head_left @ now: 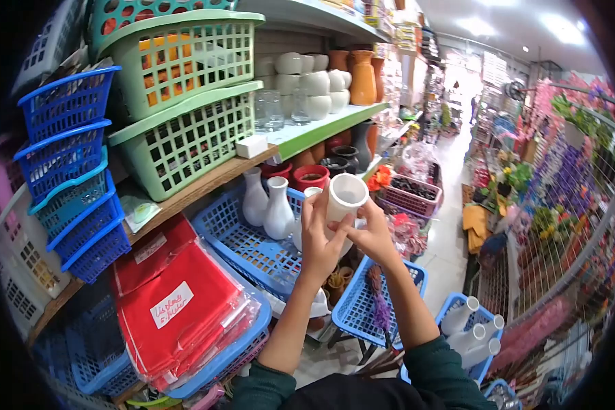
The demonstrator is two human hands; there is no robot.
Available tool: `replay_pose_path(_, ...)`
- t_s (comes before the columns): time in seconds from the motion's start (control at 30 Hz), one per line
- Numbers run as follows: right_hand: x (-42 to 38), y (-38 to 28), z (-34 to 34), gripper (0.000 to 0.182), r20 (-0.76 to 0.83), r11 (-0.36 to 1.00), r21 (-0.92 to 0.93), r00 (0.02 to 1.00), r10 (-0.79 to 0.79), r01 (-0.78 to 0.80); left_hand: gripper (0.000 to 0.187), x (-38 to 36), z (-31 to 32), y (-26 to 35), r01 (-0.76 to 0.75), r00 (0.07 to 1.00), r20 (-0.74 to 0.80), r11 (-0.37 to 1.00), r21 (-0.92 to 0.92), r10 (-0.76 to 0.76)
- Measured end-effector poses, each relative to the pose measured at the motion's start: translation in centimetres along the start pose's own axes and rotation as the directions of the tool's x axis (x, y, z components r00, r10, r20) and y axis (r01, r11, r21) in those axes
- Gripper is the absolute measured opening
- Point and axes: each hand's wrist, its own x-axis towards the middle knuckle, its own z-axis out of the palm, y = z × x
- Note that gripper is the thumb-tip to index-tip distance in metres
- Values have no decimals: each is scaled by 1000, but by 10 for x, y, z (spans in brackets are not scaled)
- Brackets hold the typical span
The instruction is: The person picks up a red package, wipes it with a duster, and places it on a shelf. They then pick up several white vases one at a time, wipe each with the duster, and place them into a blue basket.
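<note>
Stacked at far left, slanted blue and turquoise plastic baskets [92, 198], probably tiered to save shelf room. Beside them, one above the other, two light-green lattice baskets [178, 128]. Below, laid flat in clear wrapping, red packets [198, 294] with a handwritten white label, perhaps turned up for easy reading. Next, set upright in a wide blue basket [219, 253], glossy white narrow-necked vases [278, 212].

At centre, grasped between both hands, a white, open-mouthed vessel [349, 193], raised above the baskets. Fingers of the left hand [321, 242] closed along its left side; fingers of the right hand [374, 236] closed on its right, thumbs near each other in front. Tilted with mouth towards the face, probably to show the inside; cannot tell the shape of the covered lower part.

Underneath, lying lengthwise in a smaller blue basket [346, 295], a purple dried bundle [380, 307]. Further right, leaning together in another blue basket, slender white bottle-shaped vases [460, 316], likely propping one another.
</note>
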Motion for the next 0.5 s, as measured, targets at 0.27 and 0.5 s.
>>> replay_pose_path(0.27,54,69,74,58,283,887,424,957,59,-181,49,13,-26,-71,206,964,-221,941,268,-149)
replay_pose_path(0.5,63,124,128,59,364,908,398,931,-29,-128,60,-2,-40,-117,429,893,-308,825,367,-327)
